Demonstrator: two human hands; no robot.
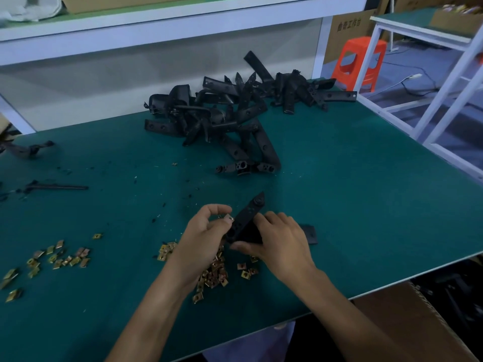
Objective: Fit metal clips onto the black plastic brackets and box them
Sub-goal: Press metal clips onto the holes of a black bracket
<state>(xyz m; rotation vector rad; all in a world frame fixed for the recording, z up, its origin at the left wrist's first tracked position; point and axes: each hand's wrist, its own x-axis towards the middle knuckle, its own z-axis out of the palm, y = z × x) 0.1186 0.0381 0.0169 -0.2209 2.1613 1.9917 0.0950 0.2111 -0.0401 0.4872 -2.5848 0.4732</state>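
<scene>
My right hand [281, 242] grips a black plastic bracket [247, 218] low over the green table [366, 205], its far end pointing up and away. My left hand [202, 231] pinches a small metal clip [229, 218] against the bracket's left edge. Under my wrists lies a heap of brass-coloured clips [213, 275]. A second scatter of clips [60, 257] lies to the left. A big pile of black brackets [235, 113] sits at the back of the table.
A cardboard box [418, 317] stands below the table's front right edge. Loose black parts [56, 187] lie at the far left. An orange stool [359, 62] and a white frame [444, 82] stand to the right. A shelf runs overhead.
</scene>
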